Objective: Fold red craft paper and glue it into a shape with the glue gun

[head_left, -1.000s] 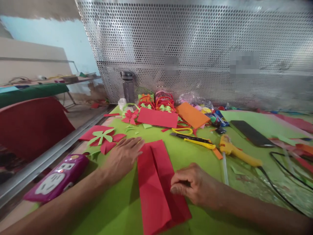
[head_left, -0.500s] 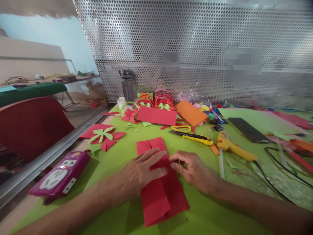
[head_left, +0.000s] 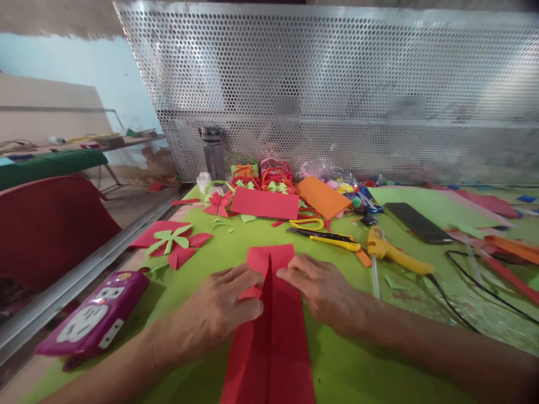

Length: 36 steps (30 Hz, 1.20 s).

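Well left of the left hand (head_left: 227, 300), out beyond the table edge: a red chair (head_left: 54, 230). Closer to that grip, near the forearm: a purple power strip (head_left: 96, 317) on the green tabletop (head_left: 229, 241). Left of the grip and a little farther away: a green flower cut-out (head_left: 170, 238) among red paper pieces (head_left: 182, 258).

With the left hand, touches the left flap of a red folded sheet (head_left: 282, 331), with thumb and fingertips parted and bent over the paper; cannot tell of any pinch there. Between both grips: the sheet itself, flat-lying with a long gap down its middle, running toward the body and out of view. Straight beyond: a dark bottle (head_left: 214, 157), a red card (head_left: 265, 203) and an orange card (head_left: 322, 196).

With the right hand (head_left: 322, 286), touches the upper right flap, with fingers curled in close; cannot tell of any hold on the paper.

Beyond the right grip: a yellow cutter (head_left: 334, 242). To its right: a yellow glue gun (head_left: 398, 255), then a black phone (head_left: 419, 223).
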Motion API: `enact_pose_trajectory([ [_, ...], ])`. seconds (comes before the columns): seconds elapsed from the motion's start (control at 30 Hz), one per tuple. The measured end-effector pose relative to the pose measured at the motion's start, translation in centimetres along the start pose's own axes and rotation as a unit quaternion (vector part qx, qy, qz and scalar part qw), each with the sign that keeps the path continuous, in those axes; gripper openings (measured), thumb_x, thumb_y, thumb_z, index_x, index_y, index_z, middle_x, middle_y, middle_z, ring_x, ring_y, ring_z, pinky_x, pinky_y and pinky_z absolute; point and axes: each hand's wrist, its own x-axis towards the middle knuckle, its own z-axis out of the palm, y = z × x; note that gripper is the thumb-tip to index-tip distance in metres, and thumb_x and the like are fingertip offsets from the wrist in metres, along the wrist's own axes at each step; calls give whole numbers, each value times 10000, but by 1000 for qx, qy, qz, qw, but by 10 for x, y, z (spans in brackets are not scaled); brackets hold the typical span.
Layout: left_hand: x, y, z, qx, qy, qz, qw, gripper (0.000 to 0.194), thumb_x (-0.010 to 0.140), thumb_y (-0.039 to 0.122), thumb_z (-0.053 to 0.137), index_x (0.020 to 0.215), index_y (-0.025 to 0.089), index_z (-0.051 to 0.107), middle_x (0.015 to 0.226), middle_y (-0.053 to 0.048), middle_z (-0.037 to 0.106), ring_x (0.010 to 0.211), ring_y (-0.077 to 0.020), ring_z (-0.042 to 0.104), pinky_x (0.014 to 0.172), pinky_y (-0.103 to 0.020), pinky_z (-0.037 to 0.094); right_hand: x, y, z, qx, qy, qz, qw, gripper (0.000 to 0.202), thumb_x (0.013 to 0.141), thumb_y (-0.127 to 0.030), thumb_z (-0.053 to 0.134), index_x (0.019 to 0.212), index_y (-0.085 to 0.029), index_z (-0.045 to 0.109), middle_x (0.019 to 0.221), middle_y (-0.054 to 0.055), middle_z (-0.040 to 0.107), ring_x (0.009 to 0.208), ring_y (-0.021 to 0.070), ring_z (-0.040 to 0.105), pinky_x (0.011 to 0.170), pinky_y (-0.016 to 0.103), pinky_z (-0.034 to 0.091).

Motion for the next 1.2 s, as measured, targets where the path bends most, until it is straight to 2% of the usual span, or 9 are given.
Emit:
enact_pose_trajectory([
  [0.1, -4, 1, 4, -4, -2, 19, 1000, 239, 864, 87, 346, 761, 186, 537, 767, -43, 540, 618, -138, 475, 570, -282, 384, 0, -5, -5, -63, -58, -33, 996, 487, 774, -68, 469, 1246, -181, 428, 894, 72, 574, 747, 189, 538, 587, 294, 375],
  [0.23, -4, 7, 6, -45, 6, 25, 999, 170, 845, 80, 365, 841, 173, 508, 784, -61, 575, 631, -148, 491, 587, -296, 388, -2, -11, -5, -107, -112, -59, 986, 492, 784, -104, 488, 1262, -164, 390, 768, 46, 606, 570, 172, 538, 506, 296, 323],
  [0.33, 0, 11, 2, -62, 44, 15, 997, 161, 827, 57, 367, 856, 171, 476, 736, -56, 595, 638, -154, 527, 578, -284, 410, -3, -13, -5, -114, -99, -36, 988, 410, 780, -98, 486, 1184, -143, 435, 727, 34, 603, 548, 169, 541, 488, 299, 300],
  [0.43, 2, 12, -1, -56, 74, 0, 996, 199, 811, 26, 356, 881, 176, 466, 705, -45, 610, 627, -148, 559, 558, -265, 427, -3, -15, -8, -99, -78, -62, 990, 336, 801, -121, 471, 1136, -140, 449, 734, 31, 598, 581, 177, 553, 496, 306, 305],
  [0.6, 1, 12, -1, -47, 86, 10, 995, 215, 785, 17, 374, 906, 175, 457, 707, -44, 628, 650, -158, 601, 571, -267, 454, -3, -18, -5, -125, -107, -89, 982, 429, 792, -104, 474, 1209, -146, 383, 713, 25, 600, 481, 155, 509, 435, 293, 241],
  [0.77, -3, 8, 0, -39, 103, 17, 994, 219, 756, 8, 364, 871, 178, 442, 711, -48, 630, 635, -159, 593, 570, -271, 451, -6, -16, 0, -158, -107, -65, 979, 159, 769, -64, 478, 887, -169, 493, 734, 44, 591, 558, 168, 541, 494, 304, 308],
  [0.97, 0, 7, -3, -42, 88, 39, 994, 187, 803, 21, 341, 847, 171, 444, 698, -59, 622, 629, -157, 575, 566, -269, 445, -2, -13, -2, -153, -86, -87, 981, 383, 808, -111, 476, 1180, -165, 403, 809, 50, 598, 551, 168, 534, 487, 299, 308],
  [1.1, 1, 12, -3, -23, 83, 49, 995, 156, 841, 49, 358, 841, 171, 454, 721, -63, 625, 663, -160, 596, 608, -276, 460, 4, -13, -1, -152, -124, -114, 974, 125, 836, -126, 444, 942, -176, 486, 797, 58, 587, 531, 152, 514, 461, 288, 268],
  [1.2, 1, 13, -3, -19, 85, 57, 995, 162, 841, 47, 356, 836, 174, 457, 733, -62, 630, 669, -156, 593, 611, -274, 458, 6, -11, 1, -164, -118, -116, 972, 71, 841, -115, 442, 876, -168, 475, 754, 48, 574, 536, 145, 506, 472, 288, 262],
])
